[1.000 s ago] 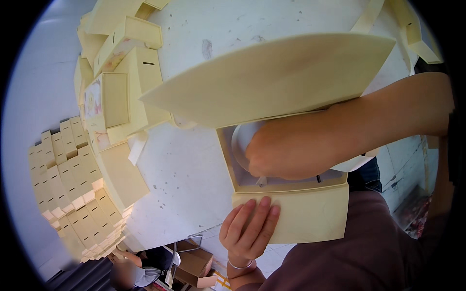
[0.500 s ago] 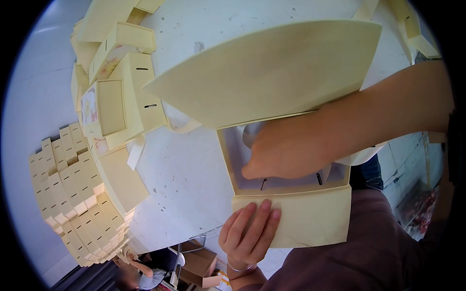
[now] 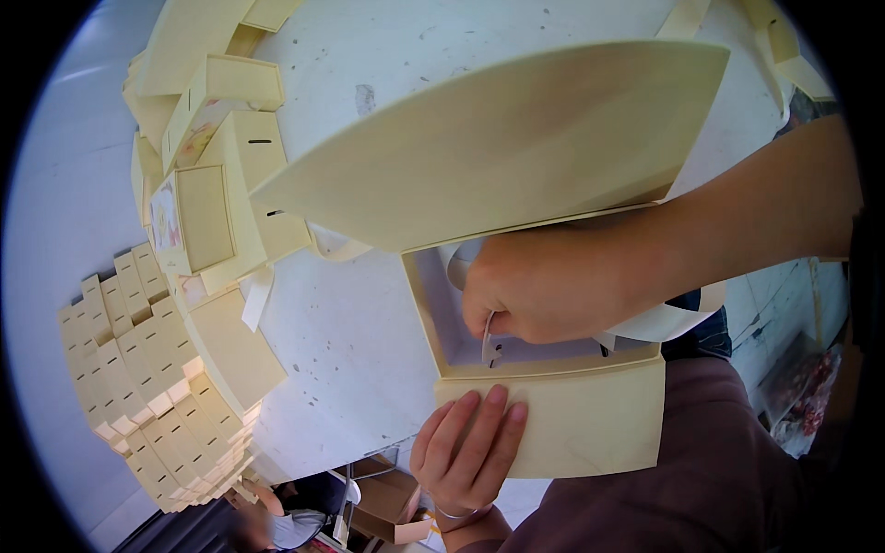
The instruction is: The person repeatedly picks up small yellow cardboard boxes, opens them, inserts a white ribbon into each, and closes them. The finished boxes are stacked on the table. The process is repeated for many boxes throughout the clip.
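A cream cardboard box (image 3: 421, 309) stands on the white table, its large lid (image 3: 516, 138) raised at the back and a front flap (image 3: 590, 419) folded outward. My right hand (image 3: 553, 286) reaches inside, thumb and fingers pinching the end of a white ribbon (image 3: 489, 339) beside a dark slot in the front wall. More white ribbon (image 3: 668, 321) loops out past the box's right side. With fingers stretched flat, my left hand (image 3: 470, 447) rests on the flap. My right hand and forearm hide part of the interior.
Several cream boxes (image 3: 207, 217) lie piled at the left of the table (image 3: 341, 369). Beyond them rises a tall stack of slotted boxes (image 3: 138, 369). Another person (image 3: 286, 525) and an open brown carton (image 3: 387, 507) are at the lower left. More cream pieces (image 3: 784, 51) lie at the far right.
My right hand has turned and drawn slightly upward, and a pinched ribbon end now shows by the front slot. The ribbon loop at the right has shifted. My left hand stays on the flap.
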Demonstrator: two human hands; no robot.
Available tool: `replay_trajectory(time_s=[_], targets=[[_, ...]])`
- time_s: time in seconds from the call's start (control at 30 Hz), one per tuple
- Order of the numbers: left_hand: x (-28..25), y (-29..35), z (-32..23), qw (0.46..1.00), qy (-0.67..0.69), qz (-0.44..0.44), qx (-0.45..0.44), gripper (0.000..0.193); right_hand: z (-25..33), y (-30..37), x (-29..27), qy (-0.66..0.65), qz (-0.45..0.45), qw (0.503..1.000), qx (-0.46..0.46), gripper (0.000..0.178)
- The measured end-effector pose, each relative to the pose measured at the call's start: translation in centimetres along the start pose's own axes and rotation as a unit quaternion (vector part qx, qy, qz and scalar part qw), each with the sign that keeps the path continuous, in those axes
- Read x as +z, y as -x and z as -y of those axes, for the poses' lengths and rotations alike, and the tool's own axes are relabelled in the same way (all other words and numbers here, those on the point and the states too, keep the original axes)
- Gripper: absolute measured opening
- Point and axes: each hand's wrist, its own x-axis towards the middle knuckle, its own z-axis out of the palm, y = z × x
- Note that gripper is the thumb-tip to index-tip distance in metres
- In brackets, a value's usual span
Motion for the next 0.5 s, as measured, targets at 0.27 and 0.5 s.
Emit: replay_trajectory(time_s=[0.27,0.5], targets=[[0.0,0.0,-0.2,1.0,-0.005,0.005,-0.022,0.017,0.1,0.1,0.2,0.069,-0.033,0.997,-0.019,0.009],[0.0,-0.1,-0.2,1.0,-0.005,0.006,-0.018,0.018,0.7,0.6,-0.8,0.104,0.046,0.993,0.029,0.014]])
